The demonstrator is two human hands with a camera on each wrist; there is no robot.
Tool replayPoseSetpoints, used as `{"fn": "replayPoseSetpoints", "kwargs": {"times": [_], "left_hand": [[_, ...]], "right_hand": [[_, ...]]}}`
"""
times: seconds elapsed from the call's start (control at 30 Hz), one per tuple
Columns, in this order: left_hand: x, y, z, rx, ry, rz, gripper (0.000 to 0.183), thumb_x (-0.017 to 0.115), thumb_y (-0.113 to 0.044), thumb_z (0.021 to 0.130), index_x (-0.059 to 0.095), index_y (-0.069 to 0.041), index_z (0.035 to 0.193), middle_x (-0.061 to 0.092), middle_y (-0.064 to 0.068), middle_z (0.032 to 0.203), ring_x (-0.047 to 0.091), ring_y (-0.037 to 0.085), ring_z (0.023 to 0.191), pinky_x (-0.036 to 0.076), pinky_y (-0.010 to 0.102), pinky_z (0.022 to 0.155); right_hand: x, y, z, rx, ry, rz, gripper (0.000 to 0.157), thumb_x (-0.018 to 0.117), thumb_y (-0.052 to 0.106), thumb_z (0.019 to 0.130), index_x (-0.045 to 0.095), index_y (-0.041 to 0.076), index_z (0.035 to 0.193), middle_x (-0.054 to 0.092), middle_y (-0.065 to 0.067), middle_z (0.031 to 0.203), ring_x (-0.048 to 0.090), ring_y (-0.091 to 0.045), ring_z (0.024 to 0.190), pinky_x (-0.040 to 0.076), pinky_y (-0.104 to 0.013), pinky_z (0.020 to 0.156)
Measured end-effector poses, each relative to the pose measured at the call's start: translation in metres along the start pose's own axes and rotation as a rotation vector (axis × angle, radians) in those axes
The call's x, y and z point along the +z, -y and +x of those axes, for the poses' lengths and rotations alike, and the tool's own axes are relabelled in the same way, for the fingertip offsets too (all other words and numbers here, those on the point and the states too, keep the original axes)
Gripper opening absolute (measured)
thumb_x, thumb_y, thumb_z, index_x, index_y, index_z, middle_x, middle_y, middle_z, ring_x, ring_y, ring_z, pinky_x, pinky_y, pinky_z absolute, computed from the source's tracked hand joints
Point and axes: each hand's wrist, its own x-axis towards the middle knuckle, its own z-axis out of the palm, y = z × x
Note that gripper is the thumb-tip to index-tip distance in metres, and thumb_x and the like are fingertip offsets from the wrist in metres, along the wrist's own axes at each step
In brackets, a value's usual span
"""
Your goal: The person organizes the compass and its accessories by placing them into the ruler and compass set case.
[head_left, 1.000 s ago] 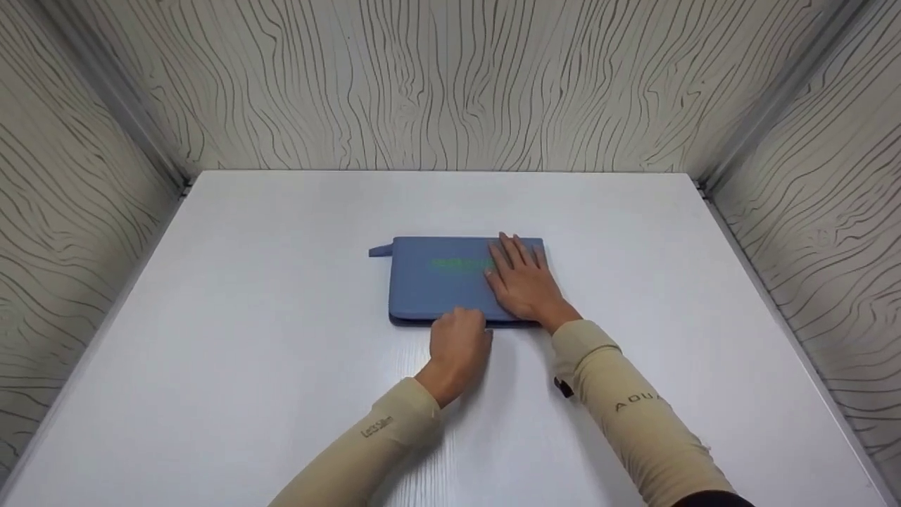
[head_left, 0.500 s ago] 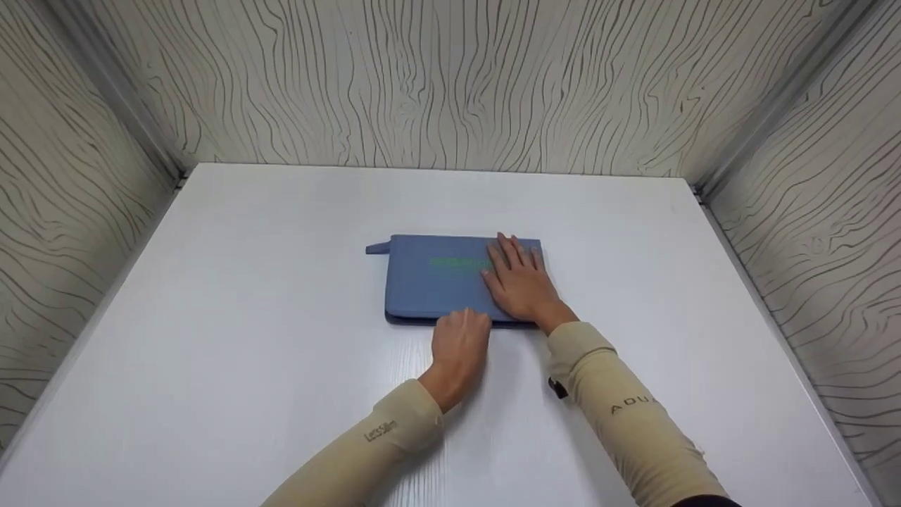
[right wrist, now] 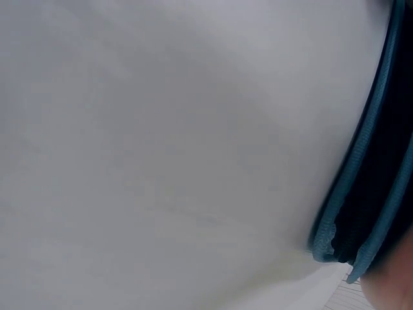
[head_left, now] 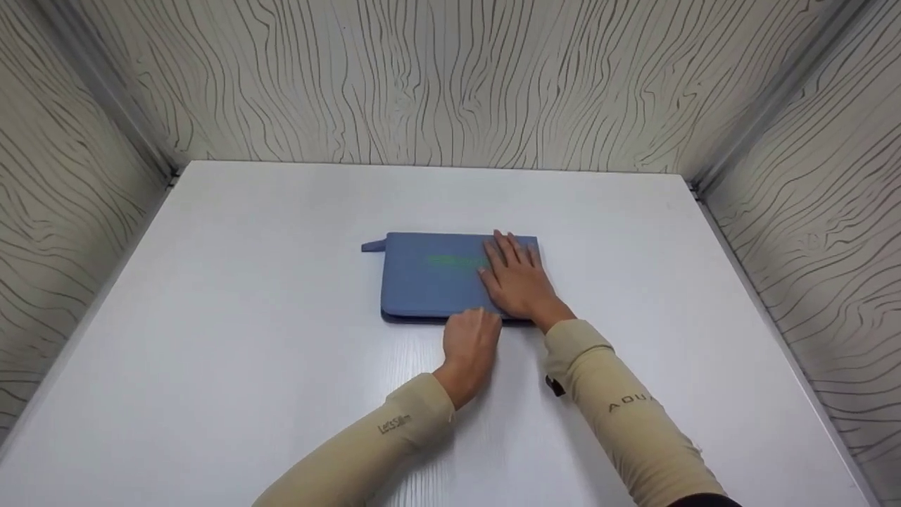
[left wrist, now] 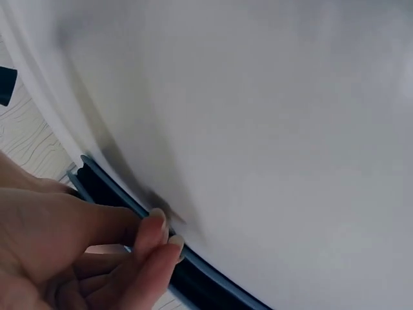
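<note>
A flat blue zippered case [head_left: 422, 282] with green lettering lies on the white table, a short strap [head_left: 374, 246] jutting from its left end. At its near edge, my left hand [head_left: 473, 345] has curled fingers; the left wrist view shows thumb and fingertips [left wrist: 151, 229] pinching at the zipper, with the small zipper pull mostly hidden between them. My right hand [head_left: 522, 285] rests flat on the right part of the cover, fingers spread. In the right wrist view the case's dark zipper side [right wrist: 377, 148] runs along the right, with a bit of that hand at the corner.
The white table [head_left: 246, 296] reaches around the case on all sides. Wood-patterned panels [head_left: 436, 84] stand at its back and both sides, joined by grey corner posts [head_left: 767, 98]. Beige sleeves [head_left: 380, 429] cover both forearms.
My left hand has slid a little to the right along the case's near edge, closer to the right hand. The right hand stays pressed on the cover; the head view shifted slightly.
</note>
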Motion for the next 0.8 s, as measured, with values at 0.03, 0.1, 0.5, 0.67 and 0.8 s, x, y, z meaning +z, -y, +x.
{"fn": "replayPoseSetpoints", "kwargs": {"times": [0.03, 0.1, 0.5, 0.67, 0.8], "left_hand": [[0.0, 0.001, -0.001, -0.002, -0.002, -0.002, 0.018, 0.07, -0.012, 0.093, 0.077, -0.017, 0.077, 0.072, 0.001, 0.074, 0.07, 0.014, 0.066, 0.056, 0.031, 0.054], [-0.001, 0.003, -0.003, -0.004, -0.004, -0.011, 0.018, 0.07, -0.012, 0.093, 0.077, -0.017, 0.077, 0.072, 0.001, 0.073, 0.07, 0.014, 0.066, 0.056, 0.03, 0.055], [-0.012, 0.049, -0.006, -0.006, 0.155, -0.315, 0.011, 0.066, 0.002, 0.094, 0.076, -0.004, 0.095, 0.073, 0.012, 0.092, 0.073, 0.027, 0.086, 0.061, 0.04, 0.071], [-0.009, 0.069, -0.01, -0.021, 0.153, -0.383, 0.014, 0.064, 0.007, 0.094, 0.075, 0.0, 0.091, 0.073, 0.016, 0.09, 0.073, 0.031, 0.084, 0.061, 0.043, 0.07], [-0.009, 0.082, -0.013, -0.023, 0.137, -0.404, 0.015, 0.062, 0.01, 0.093, 0.073, 0.001, 0.088, 0.073, 0.018, 0.089, 0.073, 0.032, 0.082, 0.061, 0.044, 0.068]], "right_hand": [[0.0, 0.0, 0.0, -0.001, -0.004, 0.001, 0.064, 0.027, 0.044, 0.11, 0.021, 0.01, 0.164, 0.009, -0.013, 0.172, 0.004, -0.034, 0.158, 0.005, -0.059, 0.124], [0.0, 0.0, -0.001, 0.0, -0.008, 0.002, 0.064, 0.028, 0.043, 0.11, 0.022, 0.009, 0.164, 0.01, -0.014, 0.172, 0.005, -0.035, 0.158, 0.005, -0.06, 0.124], [-0.005, 0.005, -0.001, 0.009, -0.004, -0.006, 0.063, 0.026, 0.045, 0.111, 0.021, 0.01, 0.164, 0.01, -0.012, 0.172, 0.005, -0.034, 0.158, 0.005, -0.058, 0.124], [-0.004, 0.005, -0.002, 0.002, 0.012, -0.006, 0.064, 0.025, 0.045, 0.111, 0.02, 0.011, 0.164, 0.009, -0.012, 0.172, 0.005, -0.034, 0.158, 0.005, -0.058, 0.124], [-0.004, 0.003, -0.001, 0.01, 0.013, -0.006, 0.064, 0.025, 0.045, 0.111, 0.019, 0.011, 0.164, 0.008, -0.011, 0.172, 0.004, -0.033, 0.158, 0.004, -0.057, 0.125]]}}
